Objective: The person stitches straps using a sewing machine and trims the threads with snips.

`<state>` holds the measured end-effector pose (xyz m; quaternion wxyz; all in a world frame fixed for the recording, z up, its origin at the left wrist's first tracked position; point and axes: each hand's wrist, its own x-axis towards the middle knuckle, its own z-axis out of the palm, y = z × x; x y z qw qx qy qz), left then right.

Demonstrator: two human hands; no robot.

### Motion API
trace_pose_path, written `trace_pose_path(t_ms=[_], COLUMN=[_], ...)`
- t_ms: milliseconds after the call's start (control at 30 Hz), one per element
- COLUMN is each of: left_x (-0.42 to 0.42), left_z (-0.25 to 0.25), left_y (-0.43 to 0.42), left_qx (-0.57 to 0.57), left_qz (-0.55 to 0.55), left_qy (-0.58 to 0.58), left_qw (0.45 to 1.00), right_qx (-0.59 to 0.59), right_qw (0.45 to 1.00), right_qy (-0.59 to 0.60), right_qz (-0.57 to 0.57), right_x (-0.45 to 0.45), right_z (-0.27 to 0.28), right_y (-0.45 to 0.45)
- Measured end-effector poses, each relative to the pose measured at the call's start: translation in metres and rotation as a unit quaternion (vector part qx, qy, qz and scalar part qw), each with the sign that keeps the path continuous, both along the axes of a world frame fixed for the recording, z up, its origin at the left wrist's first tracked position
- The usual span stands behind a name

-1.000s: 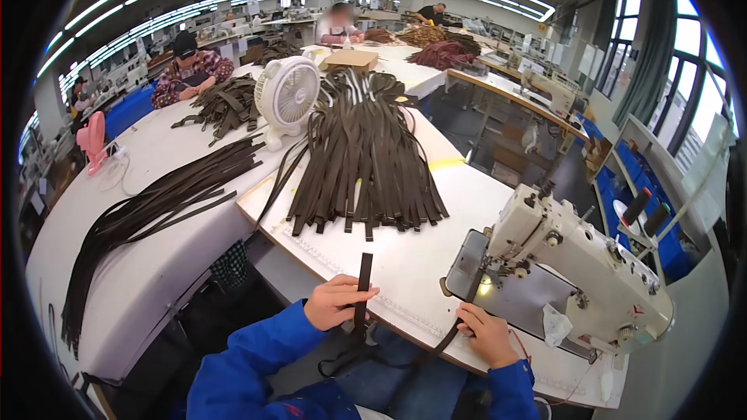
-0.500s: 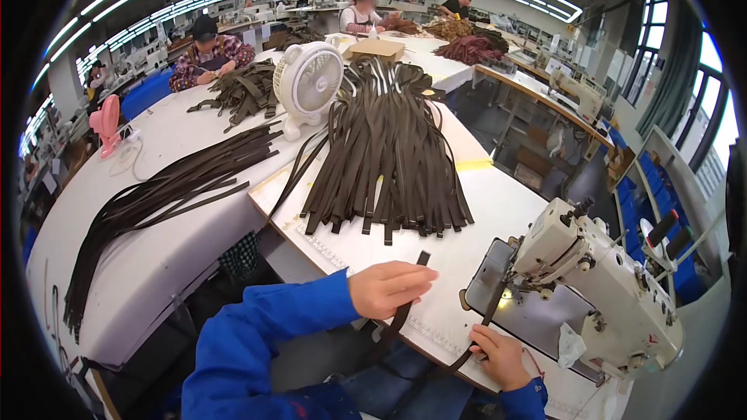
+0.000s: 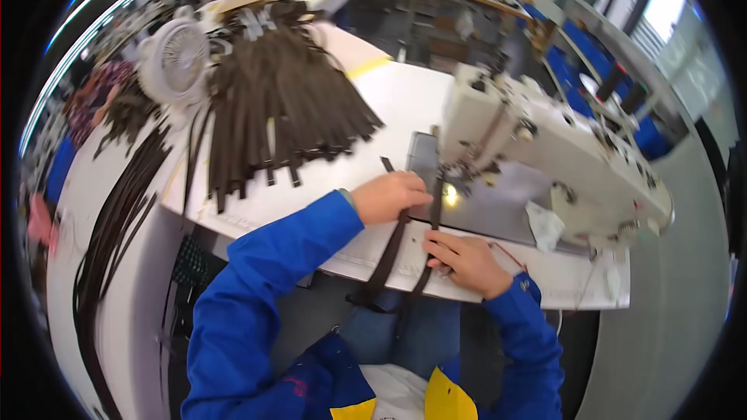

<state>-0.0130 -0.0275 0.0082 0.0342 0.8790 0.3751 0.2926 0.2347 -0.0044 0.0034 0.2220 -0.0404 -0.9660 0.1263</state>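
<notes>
My left hand (image 3: pixel 389 197) is closed on a dark brown webbing strap (image 3: pixel 389 253); its short end sticks out above the hand, and the rest hangs over the table's front edge. Just to the right, my right hand (image 3: pixel 465 263) pinches a second length of dark strap (image 3: pixel 436 206), which runs up under the head of the sewing machine (image 3: pixel 537 136). Below the table edge the two lengths come close together over my lap; whether they are one piece I cannot tell. The machine's lamp lights the plate beside the needle area, which is blurred.
A big bundle of dark straps (image 3: pixel 284 101) lies at the back left of the table, beside a white fan (image 3: pixel 175 62). More long straps (image 3: pixel 117 241) hang over the left table. Thread cones (image 3: pixel 612 82) stand behind the machine. Co-workers sit farther back, blurred.
The view has swung right and downward. My left hand has moved with its strap toward the machine, closer to my right hand. My right hand still holds the strap at the machine.
</notes>
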Motion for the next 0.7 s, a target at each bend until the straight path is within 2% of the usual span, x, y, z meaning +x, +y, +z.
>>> trace_pose_path(t_ms=[100,300,400,700], left_x=[0.012,0.011,0.014,0.016], left_z=[0.0,-0.005,-0.007,-0.007], left_y=[0.01,0.021,0.02,0.017], left_qx=[-0.032,-0.028,-0.015,-0.011], left_qz=[0.01,-0.016,-0.022,-0.034], left_qy=[-0.02,-0.036,-0.045,-0.032], left_qw=[0.999,0.999,0.999,0.999], right_qx=[0.003,-0.012,-0.011,-0.003], right_qw=[0.999,0.997,1.0,1.0], right_qy=[0.047,0.08,0.02,0.017], right_qz=[0.027,-0.01,0.01,-0.017], right_x=[0.003,0.003,0.002,0.0], right_z=[0.005,0.001,0.004,0.002], right_y=[-0.007,-0.002,-0.002,-0.004])
